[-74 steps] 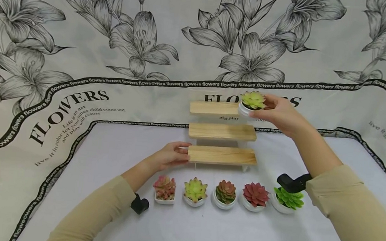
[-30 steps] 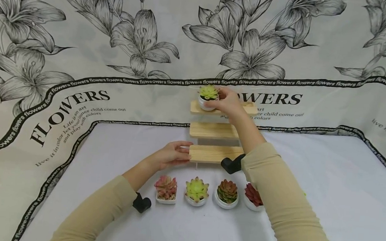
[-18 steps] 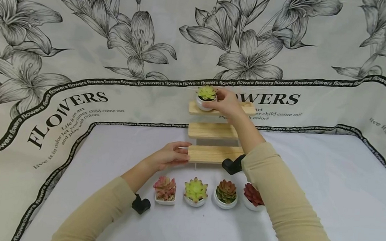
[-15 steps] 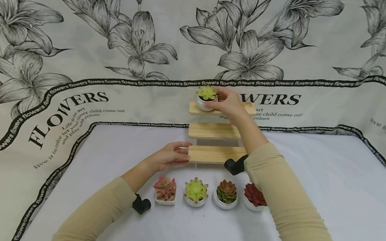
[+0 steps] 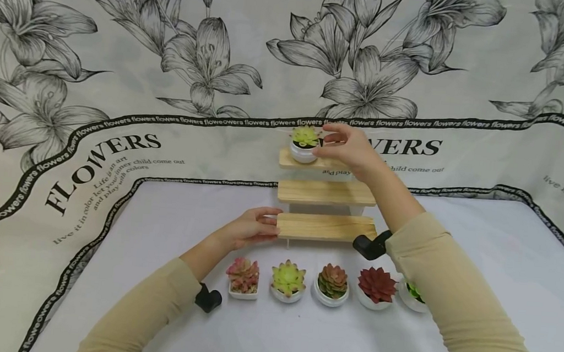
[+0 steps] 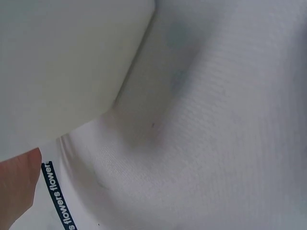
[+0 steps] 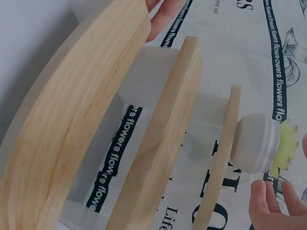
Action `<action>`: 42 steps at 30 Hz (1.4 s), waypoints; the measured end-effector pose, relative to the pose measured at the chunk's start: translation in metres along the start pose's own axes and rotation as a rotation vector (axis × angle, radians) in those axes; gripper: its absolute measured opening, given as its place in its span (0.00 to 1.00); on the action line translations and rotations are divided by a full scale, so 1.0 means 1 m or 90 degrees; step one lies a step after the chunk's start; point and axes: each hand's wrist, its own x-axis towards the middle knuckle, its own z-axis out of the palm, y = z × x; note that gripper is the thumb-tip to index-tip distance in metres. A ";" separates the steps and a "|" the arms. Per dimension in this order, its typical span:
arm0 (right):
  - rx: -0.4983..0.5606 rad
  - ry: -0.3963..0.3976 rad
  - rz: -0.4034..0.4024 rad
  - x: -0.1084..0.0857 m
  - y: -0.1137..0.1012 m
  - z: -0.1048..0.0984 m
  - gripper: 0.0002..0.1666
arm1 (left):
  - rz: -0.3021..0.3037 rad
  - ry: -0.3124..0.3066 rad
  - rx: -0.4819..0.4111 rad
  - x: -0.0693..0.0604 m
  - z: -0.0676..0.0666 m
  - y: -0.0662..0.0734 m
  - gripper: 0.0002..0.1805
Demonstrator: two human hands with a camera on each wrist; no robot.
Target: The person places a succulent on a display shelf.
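A light green succulent in a white round pot [image 5: 304, 147] stands upright at the left end of the top board of a three-tier wooden display shelf [image 5: 325, 227]. In the right wrist view the pot [image 7: 254, 143] sits on that board with a small gap to the fingers. My right hand [image 5: 351, 151] is just right of the pot, thumb and fingers spread apart, holding nothing. My left hand [image 5: 250, 229] grips the left end of the lowest board. The left wrist view shows only a fingertip [image 6: 19, 182] beside a pale blurred panel.
In front of the shelf stands a row of potted succulents: a pink one [image 5: 243, 277], a yellow-green one [image 5: 287, 280], a brown-green one [image 5: 332, 284], a dark red one [image 5: 376, 287] and a bright green one [image 5: 414, 297], partly behind my right sleeve. Behind hangs a flower-printed cloth [image 5: 204, 153].
My right hand carried the light green succulent leftward onto the top board, then let go and drew slightly right. My left hand stayed on the lowest board.
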 end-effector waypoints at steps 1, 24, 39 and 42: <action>0.000 -0.004 -0.003 -0.003 -0.001 -0.001 0.40 | 0.002 0.001 0.001 0.000 0.000 0.000 0.30; -0.035 0.007 -0.029 -0.084 0.013 -0.044 0.38 | 0.012 0.010 0.030 0.001 -0.001 -0.001 0.29; -0.063 -0.010 -0.068 -0.124 0.051 -0.063 0.34 | 0.015 -0.003 0.027 0.002 -0.002 -0.002 0.29; -0.061 -0.013 -0.074 -0.131 0.058 -0.065 0.32 | 0.019 0.001 0.032 0.001 -0.001 -0.002 0.29</action>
